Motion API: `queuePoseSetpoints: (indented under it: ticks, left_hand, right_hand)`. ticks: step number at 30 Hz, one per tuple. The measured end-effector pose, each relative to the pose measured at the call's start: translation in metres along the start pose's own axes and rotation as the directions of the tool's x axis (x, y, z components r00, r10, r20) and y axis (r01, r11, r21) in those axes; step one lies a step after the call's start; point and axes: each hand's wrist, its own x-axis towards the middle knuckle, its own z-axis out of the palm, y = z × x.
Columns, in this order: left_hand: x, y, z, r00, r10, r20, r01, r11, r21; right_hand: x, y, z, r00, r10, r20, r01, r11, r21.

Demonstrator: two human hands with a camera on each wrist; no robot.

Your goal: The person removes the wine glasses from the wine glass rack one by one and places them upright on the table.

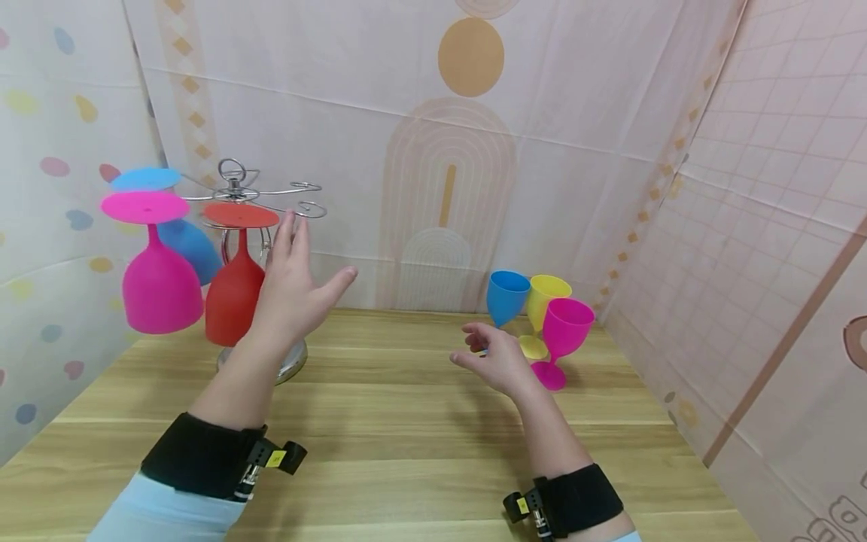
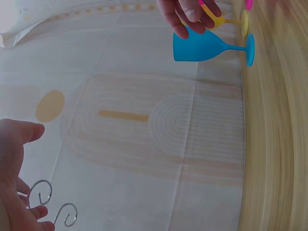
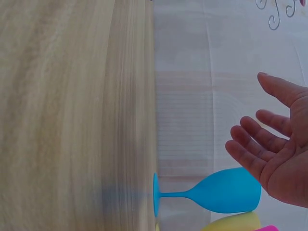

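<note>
My left hand is raised beside a metal stemware rack, fingers stretched up and thumb spread, with nothing in its grasp. Upside down from the rack hang a red goblet, a pink goblet and a blue goblet. The left fingertips are close to the red goblet's foot; whether they touch cannot be told. My right hand, loosely bent and holding nothing, hovers by an upright blue goblet. Beside that one stand a yellow goblet and a pink goblet.
The wooden table runs back to a patterned cloth backdrop. Another cloth borders the right side. Curled wire hooks stick out from the rack toward the right, near the left hand.
</note>
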Motion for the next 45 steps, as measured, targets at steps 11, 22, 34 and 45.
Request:
queuePoseSetpoints:
  ticks: [11,22,34,45]
  left_hand:
    - [0.018,0.012,0.011,0.992,-0.065,0.109,0.064,0.998,0.007]
    - [0.035,0.017,0.017,0.984,-0.099,0.150,0.098,0.995,0.016]
    - [0.034,0.021,0.013,0.981,-0.045,0.190,0.037,0.998,0.045]
    - [0.027,0.039,0.003,0.925,0.357,0.129,-0.367,0.928,0.061]
  right_hand:
    - [0.002,0.001,0.002,1.000,0.006,0.004,-0.006,1.000,-0.022]
    - [0.002,0.001,0.003,1.000,-0.017,0.002,0.017,0.999,-0.037]
    - [0.003,0.003,0.003,1.000,-0.020,0.008,0.020,0.999,-0.033]
    - [0.004,0.004,0.003,1.000,-0.020,0.011,0.020,0.999,-0.027]
